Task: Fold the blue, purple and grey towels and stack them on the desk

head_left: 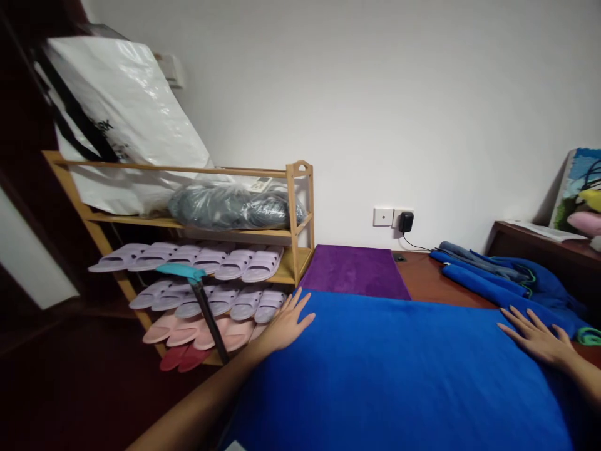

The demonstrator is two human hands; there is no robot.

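Note:
A large blue cloth (399, 369), soft like a towel, lies spread out in front of me and covers much of the wooden surface. At its far left corner rests my left hand (287, 322), fingers spread and palm down. My right hand (539, 338) lies on the far right corner, its fingers also apart. Beyond the blue cloth's far edge, a purple cloth (354, 269) lies flat against the wall. Several blue and grey cloths (511, 275) are heaped just past my right hand.
On the left stands a wooden shoe rack (300, 232) with several slippers (228, 300), a plastic-wrapped bundle (230, 205) and a white bag (126, 106). A teal-topped handle (183, 271) rises before it. A black plug adapter (405, 222) sits in the wall socket. At right, a picture (580, 181) leans.

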